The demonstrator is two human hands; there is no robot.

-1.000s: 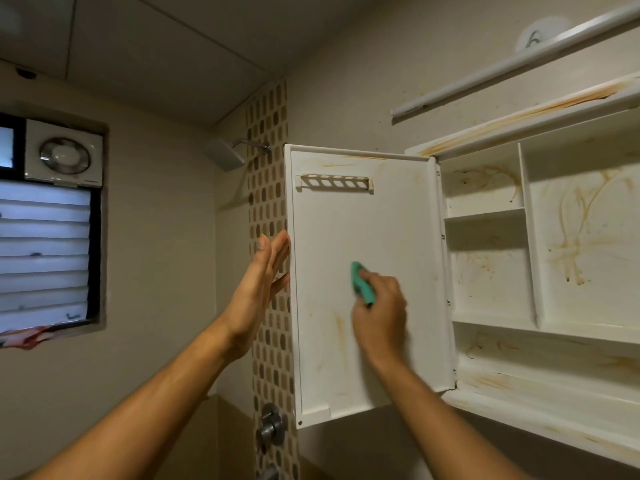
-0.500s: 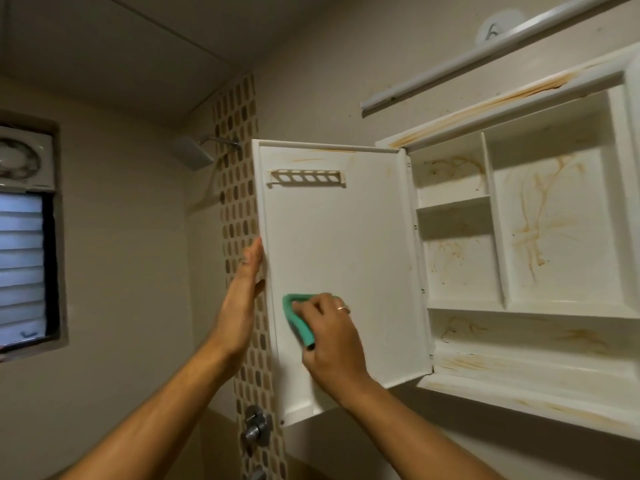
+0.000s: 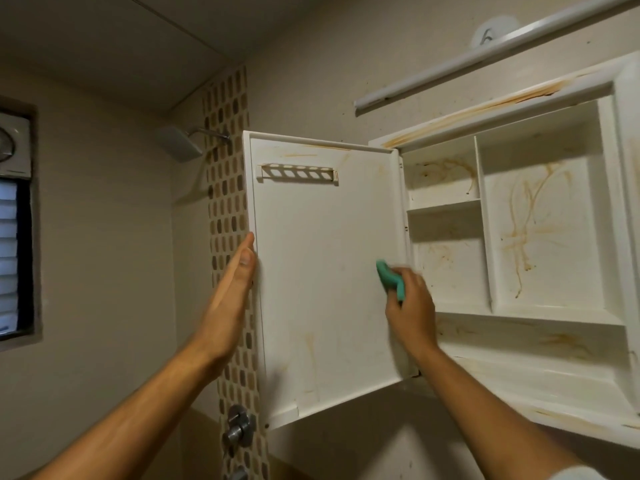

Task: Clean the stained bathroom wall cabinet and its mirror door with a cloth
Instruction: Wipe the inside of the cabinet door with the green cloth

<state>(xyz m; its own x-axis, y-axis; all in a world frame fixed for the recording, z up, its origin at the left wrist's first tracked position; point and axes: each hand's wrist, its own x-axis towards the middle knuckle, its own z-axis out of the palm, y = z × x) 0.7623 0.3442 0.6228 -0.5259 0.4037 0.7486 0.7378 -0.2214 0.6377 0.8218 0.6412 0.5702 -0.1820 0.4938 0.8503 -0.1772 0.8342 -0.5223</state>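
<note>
Head view: right hand (image 3: 412, 306) grips green cloth (image 3: 389, 278) on orange-streaked door (image 3: 322, 271); left hand (image 3: 232, 299) flat.

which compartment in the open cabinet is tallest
The upper right compartment, streaked with long orange drips: it spans the height of both stacked ones beside the door, while the bottom one is wide and low.

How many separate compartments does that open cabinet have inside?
4: small upper-left compartment, middle-left compartment under it, tall right compartment, wide lower compartment beneath all three. An open ledge runs below; more may lie past the picture's right edge.
</note>
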